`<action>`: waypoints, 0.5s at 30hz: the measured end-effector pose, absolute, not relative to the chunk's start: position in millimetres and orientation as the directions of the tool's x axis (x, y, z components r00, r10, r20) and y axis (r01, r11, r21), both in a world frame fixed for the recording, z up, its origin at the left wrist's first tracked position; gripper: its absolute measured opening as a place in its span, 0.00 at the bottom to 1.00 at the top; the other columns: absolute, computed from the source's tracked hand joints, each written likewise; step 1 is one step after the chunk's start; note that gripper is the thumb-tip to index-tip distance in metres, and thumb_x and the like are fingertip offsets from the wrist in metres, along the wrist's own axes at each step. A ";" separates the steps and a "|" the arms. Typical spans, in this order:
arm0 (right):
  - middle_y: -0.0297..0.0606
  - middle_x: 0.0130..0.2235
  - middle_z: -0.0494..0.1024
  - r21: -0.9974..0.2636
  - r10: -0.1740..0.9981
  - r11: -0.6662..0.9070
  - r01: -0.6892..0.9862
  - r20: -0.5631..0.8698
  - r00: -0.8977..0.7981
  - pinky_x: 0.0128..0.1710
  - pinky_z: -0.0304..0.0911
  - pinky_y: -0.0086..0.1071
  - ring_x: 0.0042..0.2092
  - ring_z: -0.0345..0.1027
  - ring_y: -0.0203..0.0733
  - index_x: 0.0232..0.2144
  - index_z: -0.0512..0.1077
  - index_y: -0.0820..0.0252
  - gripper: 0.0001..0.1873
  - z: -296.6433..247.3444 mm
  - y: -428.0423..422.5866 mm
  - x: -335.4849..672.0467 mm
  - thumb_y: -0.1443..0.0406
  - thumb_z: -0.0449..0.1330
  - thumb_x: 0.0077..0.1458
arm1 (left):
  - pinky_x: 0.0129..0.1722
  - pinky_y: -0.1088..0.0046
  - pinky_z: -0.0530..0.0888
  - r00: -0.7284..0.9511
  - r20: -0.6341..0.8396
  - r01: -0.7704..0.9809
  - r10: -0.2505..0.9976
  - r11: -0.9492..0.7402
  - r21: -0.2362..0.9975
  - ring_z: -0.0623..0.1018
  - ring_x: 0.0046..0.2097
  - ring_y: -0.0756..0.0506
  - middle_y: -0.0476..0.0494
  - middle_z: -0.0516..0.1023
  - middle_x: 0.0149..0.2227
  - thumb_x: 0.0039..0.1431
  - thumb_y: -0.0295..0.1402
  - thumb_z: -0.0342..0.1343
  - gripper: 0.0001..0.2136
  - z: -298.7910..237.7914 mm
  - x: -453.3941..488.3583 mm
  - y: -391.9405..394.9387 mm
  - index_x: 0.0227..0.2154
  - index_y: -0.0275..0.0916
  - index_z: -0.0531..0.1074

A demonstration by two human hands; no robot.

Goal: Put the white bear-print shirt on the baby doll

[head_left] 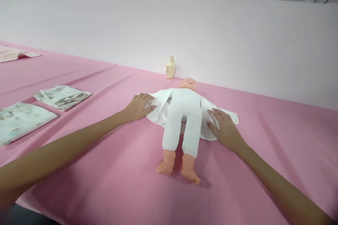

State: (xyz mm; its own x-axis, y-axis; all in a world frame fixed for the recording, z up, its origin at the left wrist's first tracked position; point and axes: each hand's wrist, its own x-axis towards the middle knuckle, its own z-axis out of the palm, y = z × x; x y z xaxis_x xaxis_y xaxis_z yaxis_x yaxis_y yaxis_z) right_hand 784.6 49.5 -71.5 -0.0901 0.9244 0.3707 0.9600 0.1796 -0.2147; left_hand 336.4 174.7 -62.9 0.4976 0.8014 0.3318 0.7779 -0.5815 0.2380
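Note:
A baby doll [182, 119] in a white bodysuit lies on its back on the pink table cover [111, 179], head away from me and bare feet toward me. A white garment [158, 107] is spread open under it, with flaps out to both sides. My left hand [138, 107] lies flat on the left flap, fingers stretched out. My right hand [224, 128] rests flat on the right flap beside the doll's hip, fingers apart. Neither hand grips anything.
A cream pump bottle [170, 67] stands against the pale back wall behind the doll's head. Two folded patterned cloths [63, 96] [21, 119] lie at the left. Another pale folded cloth [13, 53] sits at the far left.

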 end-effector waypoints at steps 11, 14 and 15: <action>0.50 0.50 0.82 -0.505 0.926 -0.300 0.810 0.049 0.373 0.58 0.69 0.51 0.61 0.70 0.63 0.42 0.75 0.57 0.25 -11.0 124.8 788.5 0.42 0.63 0.64 | 0.43 0.64 0.78 0.164 -0.047 0.741 0.985 -0.092 0.665 0.83 0.52 0.36 0.36 0.83 0.58 0.62 0.52 0.64 0.20 -13.8 391.2 238.8 0.48 0.44 0.74; 0.49 0.50 0.83 -0.547 0.939 -0.319 0.774 -0.068 0.338 0.54 0.71 0.49 0.56 0.74 0.61 0.42 0.79 0.57 0.27 -10.3 139.3 796.1 0.40 0.63 0.64 | 0.40 0.63 0.78 0.142 -0.166 0.725 0.976 0.012 0.689 0.84 0.47 0.35 0.35 0.85 0.50 0.62 0.52 0.63 0.18 -6.2 384.6 255.6 0.44 0.43 0.76; 0.48 0.49 0.84 -0.572 0.940 -0.327 0.752 -0.115 0.321 0.50 0.72 0.46 0.51 0.77 0.57 0.42 0.79 0.57 0.28 -11.4 143.5 800.6 0.39 0.63 0.64 | 0.41 0.61 0.79 0.136 -0.202 0.734 0.970 0.039 0.678 0.84 0.45 0.34 0.36 0.85 0.45 0.62 0.53 0.63 0.18 -4.6 381.3 261.4 0.40 0.43 0.76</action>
State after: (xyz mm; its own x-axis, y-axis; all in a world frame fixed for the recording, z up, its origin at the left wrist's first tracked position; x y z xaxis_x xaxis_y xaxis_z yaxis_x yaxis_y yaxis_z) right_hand 800.6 143.5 -11.4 0.3210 0.9401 -0.1147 0.7524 -0.3267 -0.5720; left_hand 381.3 261.4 -4.6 0.1359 0.9699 -0.2023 0.7341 0.0385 0.6779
